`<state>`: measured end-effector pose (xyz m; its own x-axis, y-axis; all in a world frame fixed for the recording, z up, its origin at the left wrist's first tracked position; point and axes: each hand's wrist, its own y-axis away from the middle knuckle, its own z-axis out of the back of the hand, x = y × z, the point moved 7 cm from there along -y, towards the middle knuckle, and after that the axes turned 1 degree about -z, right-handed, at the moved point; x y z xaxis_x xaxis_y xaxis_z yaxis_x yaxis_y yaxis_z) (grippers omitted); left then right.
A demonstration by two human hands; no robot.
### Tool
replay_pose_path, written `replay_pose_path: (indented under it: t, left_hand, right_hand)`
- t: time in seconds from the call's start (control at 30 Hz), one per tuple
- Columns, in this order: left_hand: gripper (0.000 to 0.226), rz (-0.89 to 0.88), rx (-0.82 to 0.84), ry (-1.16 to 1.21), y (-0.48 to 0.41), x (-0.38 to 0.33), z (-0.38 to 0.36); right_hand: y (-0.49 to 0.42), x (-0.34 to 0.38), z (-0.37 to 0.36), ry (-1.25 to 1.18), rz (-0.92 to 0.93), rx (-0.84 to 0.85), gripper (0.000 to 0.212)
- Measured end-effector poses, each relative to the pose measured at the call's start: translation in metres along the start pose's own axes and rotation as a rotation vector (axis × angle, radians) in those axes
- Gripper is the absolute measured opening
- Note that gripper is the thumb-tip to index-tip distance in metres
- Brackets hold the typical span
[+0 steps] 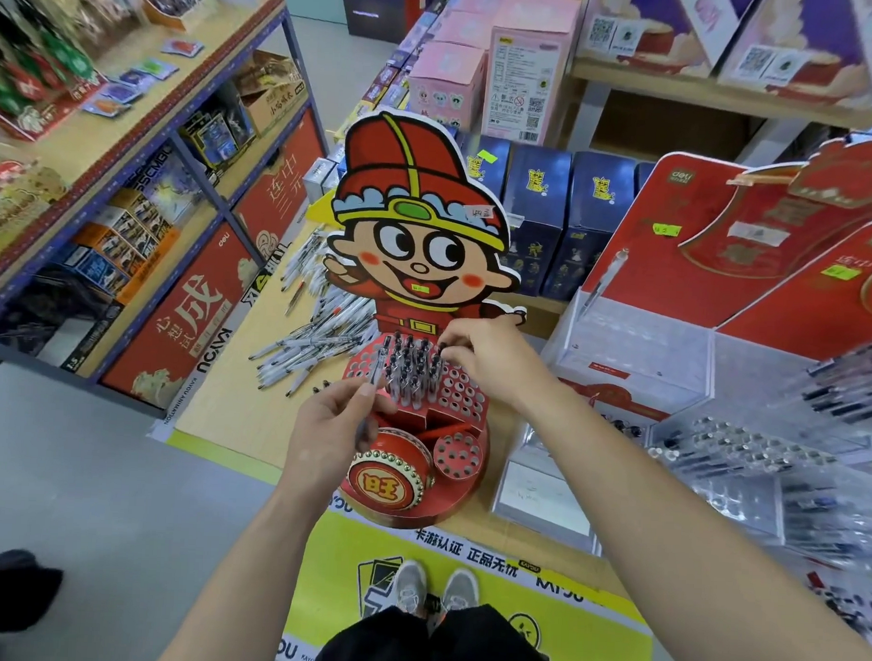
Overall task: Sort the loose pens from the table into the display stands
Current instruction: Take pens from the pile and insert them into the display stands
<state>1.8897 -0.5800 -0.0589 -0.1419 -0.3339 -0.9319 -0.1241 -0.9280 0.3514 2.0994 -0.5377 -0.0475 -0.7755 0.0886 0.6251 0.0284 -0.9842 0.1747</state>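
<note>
A red cartoon-boy display stand (464, 381) with rows of round holes stands at the table's front edge. Several black-capped pens (412, 371) stand upright in its middle holes. My left hand (332, 428) pinches one pen (376, 372), tilted, its top near the stand's left holes. My right hand (478, 357) reaches over the stand from the right, and its fingertips pinch the top of a pen in the back row. A pile of loose white pens (308, 347) lies on the wooden table (222, 371) to the left of the stand.
Clear acrylic pen stands (739, 443) and a red display board (757, 254) fill the right side. Dark blue boxes (539, 205) and pink boxes (516, 59) stand behind. Shelving with boxed goods (131, 167) runs along the left. My shoes (435, 587) are below the table edge.
</note>
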Motion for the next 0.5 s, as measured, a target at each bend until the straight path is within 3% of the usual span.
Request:
replay_pose_path:
  t: [0.2, 0.27, 0.37, 0.5]
  left_hand:
    - [0.021, -0.079, 0.048, -0.037, -0.001, -0.018, 0.002]
    - [0.02, -0.11, 0.079, -0.052, -0.004, -0.025, 0.004]
    - [0.021, -0.142, 0.118, -0.067, -0.012, -0.033, 0.011]
    - [0.021, -0.216, 0.235, -0.081, -0.024, -0.043, 0.022]
  right_hand:
    - [0.022, 0.034, 0.027, -0.107, 0.064, -0.235, 0.029]
    - [0.026, 0.058, 0.03, -0.161, 0.105, -0.22, 0.028]
    - [0.027, 0.084, 0.026, -0.236, 0.109, -0.165, 0.024]
    - [0.021, 0.104, 0.025, -0.278, 0.093, -0.261, 0.008]
